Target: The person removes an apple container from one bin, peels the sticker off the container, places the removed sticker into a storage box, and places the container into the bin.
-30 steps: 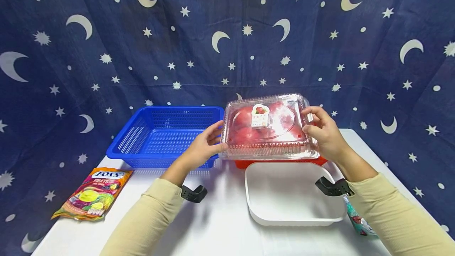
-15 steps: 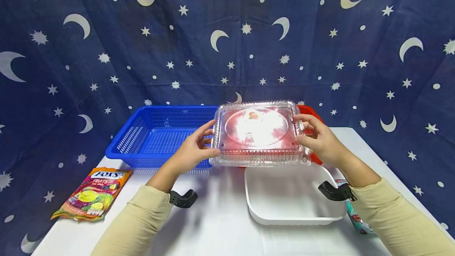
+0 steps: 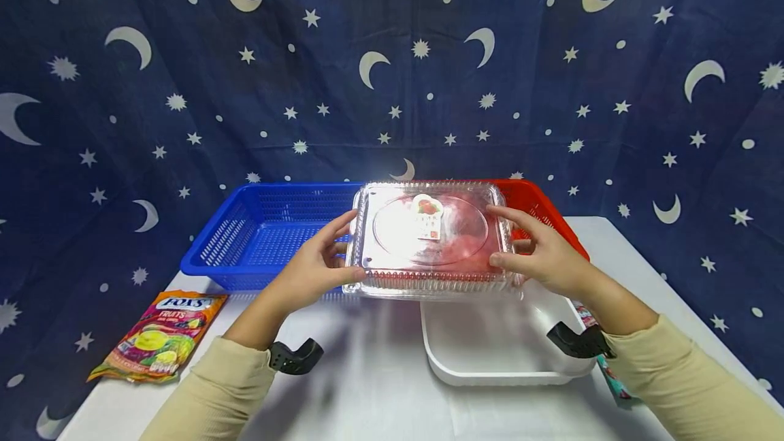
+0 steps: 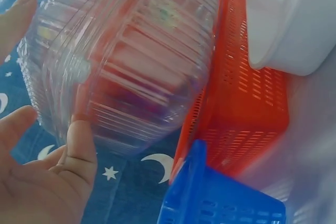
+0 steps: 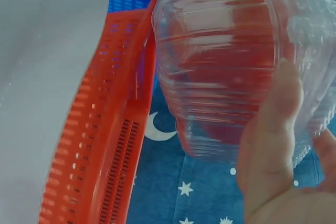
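A clear plastic clamshell box [image 3: 456, 240] with large red fruit inside is held up between both hands in the head view. A fruit label [image 3: 428, 216] is on its lid. My left hand [image 3: 309, 271] grips the box's left end, thumb at the near corner. At the other end, my right hand [image 3: 545, 254] holds it with the thumb in front and fingers along the side. The ribbed wall of the box [image 4: 142, 61] fills much of the left wrist view. In the right wrist view, red fruit and a bit of green show through the box [image 5: 226, 61].
Behind the box stand a blue basket [image 3: 202, 269] at left and a red basket [image 3: 542, 206] at right, partly hidden. A white tub [image 3: 502, 380] is nearer. A Fox's candy bag [image 3: 162, 339] lies at left; a teal packet [image 3: 618, 383] shows beside the right sleeve.
Both hands have carried the box leftward and slightly down, and its tilt has levelled out. More of the red basket now shows behind it.
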Demonstrator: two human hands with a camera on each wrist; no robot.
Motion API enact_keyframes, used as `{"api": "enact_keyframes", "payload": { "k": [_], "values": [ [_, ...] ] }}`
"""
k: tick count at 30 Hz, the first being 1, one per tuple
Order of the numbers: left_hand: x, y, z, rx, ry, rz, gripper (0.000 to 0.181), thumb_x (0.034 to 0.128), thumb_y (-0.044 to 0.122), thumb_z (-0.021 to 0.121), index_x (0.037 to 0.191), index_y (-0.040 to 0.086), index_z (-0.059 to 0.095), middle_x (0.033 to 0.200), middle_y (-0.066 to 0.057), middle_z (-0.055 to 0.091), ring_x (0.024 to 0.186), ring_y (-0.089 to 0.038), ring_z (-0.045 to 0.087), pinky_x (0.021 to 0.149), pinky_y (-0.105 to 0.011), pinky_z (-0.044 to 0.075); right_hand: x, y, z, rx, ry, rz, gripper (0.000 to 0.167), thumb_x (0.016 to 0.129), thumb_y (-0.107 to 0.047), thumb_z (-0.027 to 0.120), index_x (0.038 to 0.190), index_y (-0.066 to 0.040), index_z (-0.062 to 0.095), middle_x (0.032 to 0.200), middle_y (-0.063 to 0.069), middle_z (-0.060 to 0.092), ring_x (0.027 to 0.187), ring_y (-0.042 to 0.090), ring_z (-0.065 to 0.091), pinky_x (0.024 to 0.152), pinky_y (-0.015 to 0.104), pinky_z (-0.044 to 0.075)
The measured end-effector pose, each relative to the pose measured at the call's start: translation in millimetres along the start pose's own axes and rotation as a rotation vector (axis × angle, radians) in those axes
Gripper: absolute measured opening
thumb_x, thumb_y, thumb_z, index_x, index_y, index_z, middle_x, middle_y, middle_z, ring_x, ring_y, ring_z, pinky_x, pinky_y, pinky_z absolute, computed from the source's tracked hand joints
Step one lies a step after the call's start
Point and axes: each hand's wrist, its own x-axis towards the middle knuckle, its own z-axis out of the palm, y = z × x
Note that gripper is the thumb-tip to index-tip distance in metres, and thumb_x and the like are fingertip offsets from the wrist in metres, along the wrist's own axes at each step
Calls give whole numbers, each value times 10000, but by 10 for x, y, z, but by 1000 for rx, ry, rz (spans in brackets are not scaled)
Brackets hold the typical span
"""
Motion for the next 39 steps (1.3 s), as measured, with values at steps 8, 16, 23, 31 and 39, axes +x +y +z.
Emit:
{"api": "enact_keyframes", "payload": {
  "k": [8,16,23,31,39],
  "values": [
    [-139,51,-90,30,-19,3,906,830,23,784,1583,123,289,1513,-258,318,1017,-302,610,760,-312,560,-30,-31,141,19,0,1,698,889,-136,746,1508,-127,421,1430,199,427,1100,488,580,696,398,592],
    [-298,109,-181,4,-54,-1,919,851,91,799,1592,94,256,1489,-293,330,987,-307,636,757,-334,572,-72,-97,269,54,-19,27,713,876,-161,761,1503,-129,425,1436,213,404,1098,474,600,718,417,596],
    [-499,144,-286,45,-53,-34,911,860,124,803,1591,96,261,1467,-303,355,931,-334,600,709,-322,570,-93,-149,435,111,-58,35,735,871,-166,767,1511,-126,407,1431,235,369,1028,393,630,703,424,596],
    [-778,127,-404,54,-46,14,859,888,122,776,1583,85,272,1424,-318,380,928,-299,580,690,-307,567,-117,-168,653,185,-112,42,734,894,-176,755,1524,-122,382,1380,259,403,982,350,624,680,425,593],
    [-1027,82,-546,93,-55,43,839,889,20,738,1585,111,278,1425,-328,385,910,-265,611,691,-328,574,-142,-183,867,235,-151,31,735,882,-145,763,1519,-111,397,1327,233,386,768,276,573,566,439,583]
  ]
}}
